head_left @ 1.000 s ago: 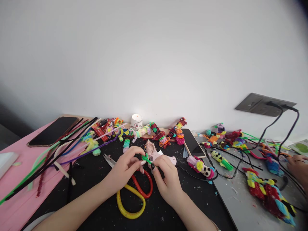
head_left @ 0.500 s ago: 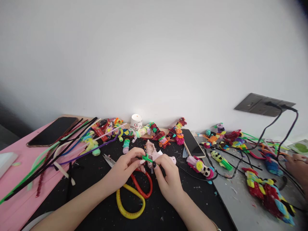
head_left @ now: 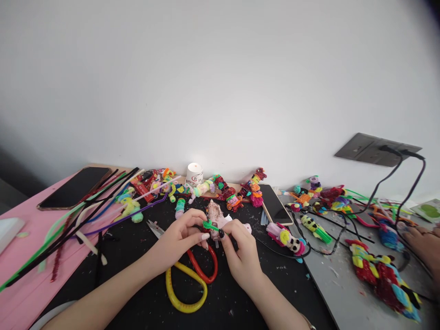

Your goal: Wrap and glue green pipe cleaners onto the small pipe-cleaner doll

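Note:
A short green pipe cleaner (head_left: 211,226) is stretched between my hands above the black tabletop. One curled end of it sits in the closed fingers of my left hand (head_left: 189,236). My right hand (head_left: 239,245) pinches the other end between thumb and forefinger. Just behind them lies a glue gun (head_left: 215,213) with a stained nozzle, its body partly hidden by my fingers. Scissors (head_left: 187,300) with one yellow and one red handle loop lie under my left hand, blades pointing left.
Loose pipe cleaners (head_left: 85,215) and a dark phone (head_left: 75,188) lie at left. A paper cup (head_left: 195,174) stands by the wall among several pipe-cleaner figures. Right are a white phone (head_left: 277,205), cables, more figures (head_left: 381,279) and another person's hand (head_left: 424,243).
The green pipe cleaner has turned slightly between my fingers, and my left fingers have shifted a little. At the far right, the other person's hand has moved slightly inward.

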`<state>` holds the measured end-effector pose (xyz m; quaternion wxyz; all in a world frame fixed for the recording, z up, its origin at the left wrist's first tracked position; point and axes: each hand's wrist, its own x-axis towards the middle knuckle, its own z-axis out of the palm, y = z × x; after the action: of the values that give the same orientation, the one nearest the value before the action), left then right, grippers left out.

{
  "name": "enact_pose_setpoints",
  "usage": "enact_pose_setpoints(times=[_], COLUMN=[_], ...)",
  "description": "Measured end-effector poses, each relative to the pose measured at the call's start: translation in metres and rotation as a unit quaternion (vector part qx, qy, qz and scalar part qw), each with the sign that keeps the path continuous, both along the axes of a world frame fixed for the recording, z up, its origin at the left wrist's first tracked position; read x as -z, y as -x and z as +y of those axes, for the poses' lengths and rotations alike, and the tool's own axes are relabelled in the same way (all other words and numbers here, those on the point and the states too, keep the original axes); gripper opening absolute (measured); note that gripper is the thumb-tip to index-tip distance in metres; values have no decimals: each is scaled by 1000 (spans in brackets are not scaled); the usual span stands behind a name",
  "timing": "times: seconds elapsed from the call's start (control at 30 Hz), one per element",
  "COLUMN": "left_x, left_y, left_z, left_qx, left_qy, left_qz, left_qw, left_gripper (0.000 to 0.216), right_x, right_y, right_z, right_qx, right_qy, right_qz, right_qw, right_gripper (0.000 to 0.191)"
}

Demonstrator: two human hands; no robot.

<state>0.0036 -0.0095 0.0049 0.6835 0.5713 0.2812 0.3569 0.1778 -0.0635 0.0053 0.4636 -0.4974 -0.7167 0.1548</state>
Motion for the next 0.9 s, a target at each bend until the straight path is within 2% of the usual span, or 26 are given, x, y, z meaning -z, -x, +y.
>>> enact_pose_setpoints(times=[0.17,0.3,0.67,0.8,0.9], left_x=[-3,-4,-5,-5,-4], left_y=[0,1,4,5,6], left_z=[0,0,-1,-2,-2], left_qx=[-8,15,67,88,112], left_qy=[0,15,121,163,185], left_qz=[14,7,-56,-87,-117], left_qw=[1000,1000,989,979,969], left_gripper=[13,13,20,20,18], right_x=[1,1,-4,-5,-2], right_y=[0,-1,-2,-2,-1], right_z=[-1,0,1,3,5], right_qx=[-9,-8,-41,-51,-68], right_qy=[-5,-1,63,96,142], right_qz=[7,24,90,144,235], right_qw=[1000,1000,993,984,959], right_gripper=[13,13,18,16,14])
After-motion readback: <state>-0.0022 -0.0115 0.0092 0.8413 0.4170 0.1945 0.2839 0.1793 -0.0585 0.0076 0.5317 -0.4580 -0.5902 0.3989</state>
